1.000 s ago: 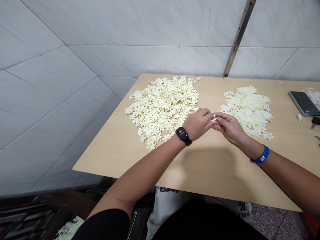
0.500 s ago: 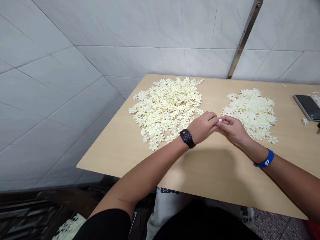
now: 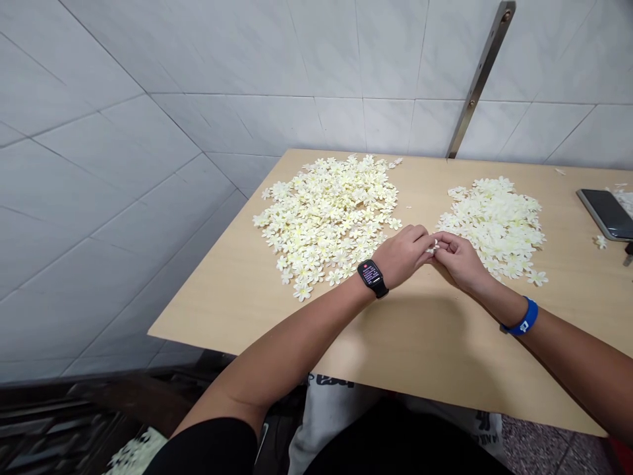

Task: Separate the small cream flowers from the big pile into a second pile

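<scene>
Between the two piles, my hands meet above the table, fingertips together around a small white artificial flower [image 3: 433, 247]. My left hand [image 3: 403, 254], wearing a black watch, pinches it from the left. From the other side my right hand [image 3: 457, 259], with a blue wristband, closes its fingers on the same flower; part of it is hidden by the fingers. A wide pile of pale yellow-white flowers [image 3: 329, 218] spreads left of my hands. A smaller, whiter pile of flower pieces [image 3: 494, 224] lies just beyond my right hand.
The light wooden table [image 3: 237, 297] stands against a tiled wall [image 3: 277, 119] with a metal strip [image 3: 477, 86] on it. At the right edge lies a phone [image 3: 607, 212], with a single loose flower [image 3: 600, 241] beside it. More white pieces [image 3: 138, 452] show below at lower left.
More of the small flower now shows between my fingertips, and my right fingers have curled slightly. The piles look unchanged; the whole view has shifted a little.
</scene>
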### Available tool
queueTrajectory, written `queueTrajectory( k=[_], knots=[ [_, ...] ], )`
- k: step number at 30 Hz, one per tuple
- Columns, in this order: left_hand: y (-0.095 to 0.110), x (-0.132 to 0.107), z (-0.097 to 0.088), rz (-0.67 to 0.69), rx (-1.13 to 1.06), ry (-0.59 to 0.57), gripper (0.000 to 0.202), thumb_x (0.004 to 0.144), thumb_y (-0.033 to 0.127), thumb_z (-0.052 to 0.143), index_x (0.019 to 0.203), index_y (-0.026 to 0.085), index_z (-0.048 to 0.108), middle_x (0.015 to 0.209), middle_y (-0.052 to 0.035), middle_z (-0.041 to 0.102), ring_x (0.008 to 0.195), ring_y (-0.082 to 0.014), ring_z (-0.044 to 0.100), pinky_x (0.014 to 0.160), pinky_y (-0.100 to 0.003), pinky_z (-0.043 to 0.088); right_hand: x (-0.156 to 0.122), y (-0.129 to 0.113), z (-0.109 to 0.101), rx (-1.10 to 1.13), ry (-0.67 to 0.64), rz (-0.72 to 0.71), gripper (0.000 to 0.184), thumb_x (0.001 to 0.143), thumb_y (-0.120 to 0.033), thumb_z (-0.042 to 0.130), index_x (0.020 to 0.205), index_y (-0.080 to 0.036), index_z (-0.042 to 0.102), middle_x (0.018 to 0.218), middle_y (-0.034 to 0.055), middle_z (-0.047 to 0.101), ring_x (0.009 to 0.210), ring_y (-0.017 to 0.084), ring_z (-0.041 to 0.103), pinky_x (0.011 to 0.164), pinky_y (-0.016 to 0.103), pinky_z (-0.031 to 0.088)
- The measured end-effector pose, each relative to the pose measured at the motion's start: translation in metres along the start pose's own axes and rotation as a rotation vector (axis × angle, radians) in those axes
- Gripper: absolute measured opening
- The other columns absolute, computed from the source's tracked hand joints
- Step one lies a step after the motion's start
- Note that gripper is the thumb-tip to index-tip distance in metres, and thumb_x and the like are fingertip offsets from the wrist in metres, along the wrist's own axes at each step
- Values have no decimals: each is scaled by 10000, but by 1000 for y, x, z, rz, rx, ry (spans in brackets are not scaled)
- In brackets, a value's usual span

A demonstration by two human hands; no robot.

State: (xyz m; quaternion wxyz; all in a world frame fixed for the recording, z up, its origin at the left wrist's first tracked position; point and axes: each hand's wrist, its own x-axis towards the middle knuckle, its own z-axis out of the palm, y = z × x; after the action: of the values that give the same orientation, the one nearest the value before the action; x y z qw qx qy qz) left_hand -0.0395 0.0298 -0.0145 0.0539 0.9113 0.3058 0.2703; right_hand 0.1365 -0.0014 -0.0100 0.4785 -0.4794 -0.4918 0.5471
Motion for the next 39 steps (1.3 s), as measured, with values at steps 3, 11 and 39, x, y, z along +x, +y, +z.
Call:
queueTrajectory(
  k=[3,11,39],
  knots=[
    [-5,-1,0,-26,-102,51,120,1011,221,590,1101,171,650,1102,-91,657,1026,-216,632,899,-345,546,3,4,-2,120,-50,17,190,668,-254,821,837,-216,744,767,1,753,736,182,736,815,379,636],
    [-15,-2,2,-65,-221,168,132,1001,184,583,1059,193,702,1116,-84,664,1051,-205,644,965,-365,540,8,7,-11,241,-30,94,453,623,-538,977,935,-240,837,892,37,798,845,187,765,948,394,633],
    [-12,-1,-11,60,-143,56,231,989,198,550,1052,206,772,1341,-108,687,1253,-270,616,1082,-467,531,5,1,-7,276,-34,143,359,587,-322,990,829,-228,743,784,-22,749,804,142,728,1048,412,569]
  ],
)
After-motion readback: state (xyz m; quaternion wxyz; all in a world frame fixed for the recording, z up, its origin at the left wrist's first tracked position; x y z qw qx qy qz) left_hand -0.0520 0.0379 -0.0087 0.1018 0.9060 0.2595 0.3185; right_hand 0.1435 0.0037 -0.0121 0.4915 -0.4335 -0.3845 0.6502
